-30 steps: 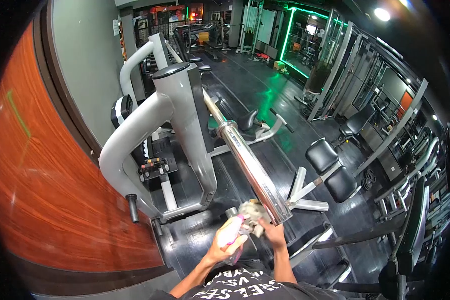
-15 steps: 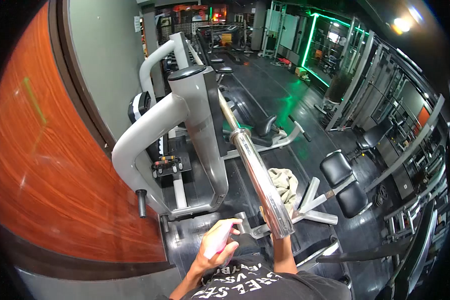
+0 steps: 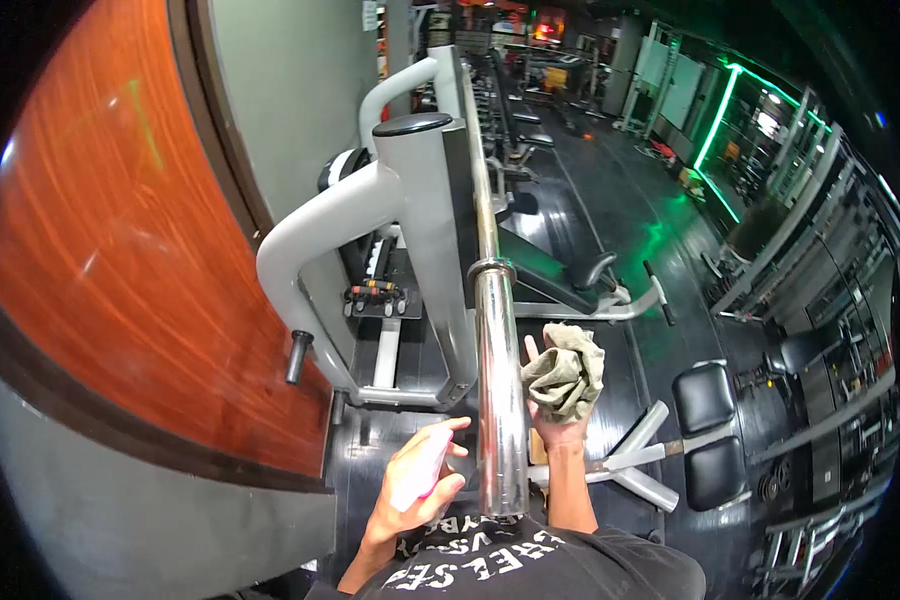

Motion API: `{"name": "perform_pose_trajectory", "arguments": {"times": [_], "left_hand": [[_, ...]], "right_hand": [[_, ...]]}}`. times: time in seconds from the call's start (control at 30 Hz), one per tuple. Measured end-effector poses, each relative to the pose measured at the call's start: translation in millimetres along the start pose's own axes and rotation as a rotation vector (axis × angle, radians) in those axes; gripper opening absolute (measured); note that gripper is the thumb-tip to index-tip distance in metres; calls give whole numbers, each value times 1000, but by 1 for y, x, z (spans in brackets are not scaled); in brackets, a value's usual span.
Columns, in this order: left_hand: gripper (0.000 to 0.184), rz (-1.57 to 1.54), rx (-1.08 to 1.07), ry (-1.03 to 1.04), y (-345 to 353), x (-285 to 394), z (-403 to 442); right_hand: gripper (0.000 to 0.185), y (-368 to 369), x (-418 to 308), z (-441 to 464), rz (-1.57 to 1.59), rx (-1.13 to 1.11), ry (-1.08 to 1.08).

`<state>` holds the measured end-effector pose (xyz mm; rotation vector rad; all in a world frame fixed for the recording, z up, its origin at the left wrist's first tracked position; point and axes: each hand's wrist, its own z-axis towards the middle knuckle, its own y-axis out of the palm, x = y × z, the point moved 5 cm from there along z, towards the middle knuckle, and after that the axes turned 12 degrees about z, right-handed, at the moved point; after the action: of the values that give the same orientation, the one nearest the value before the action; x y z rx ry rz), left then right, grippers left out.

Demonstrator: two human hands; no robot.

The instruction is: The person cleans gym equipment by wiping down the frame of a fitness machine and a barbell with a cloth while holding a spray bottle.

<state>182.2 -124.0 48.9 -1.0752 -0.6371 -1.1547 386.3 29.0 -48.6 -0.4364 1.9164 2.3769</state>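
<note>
The shiny metal end of a barbell points toward me, running back along a grey rack upright. To its right, my right hand faces up and holds a crumpled olive-beige cloth, its fingers partly hidden behind the fabric. Left of the bar, my left hand is curled around a pink-and-white object; glare blurs its shape, so I cannot tell its kind. Neither hand visibly touches the bar.
A curved grey rack frame with a short peg stands at the left, beside a wood-patterned panel. A black padded seat is on the right. Machines and green light strips lie farther back.
My view has turned left, so the scene sits farther right and the bar looks more upright. The right hand and cloth, partly hidden behind the bar before, now show beside it.
</note>
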Motion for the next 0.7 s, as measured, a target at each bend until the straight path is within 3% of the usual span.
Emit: {"name": "perform_pose_trajectory", "arguments": {"times": [0.2,0.23,0.33,0.4,0.5,0.6,0.7], "left_hand": [[45,-111,169,-151,25,13,-12],[48,-69,216,-148,27,16,-13],[62,-134,314,-269,31,33,-20],[84,-5,373,-282,33,32,-27],[87,98,344,-322,37,38,-34],[87,39,511,-256,46,33,-42],[89,58,473,-321,48,33,-49]], "right_hand": [[52,6,-14,13,223,-233,256],[52,-1,-16,15,209,-133,251],[52,6,-17,22,255,-116,309],[54,16,-21,26,124,-70,312],[53,19,-23,29,151,-49,426],[53,22,-25,37,177,-32,467],[51,9,-25,47,194,65,443]]}}
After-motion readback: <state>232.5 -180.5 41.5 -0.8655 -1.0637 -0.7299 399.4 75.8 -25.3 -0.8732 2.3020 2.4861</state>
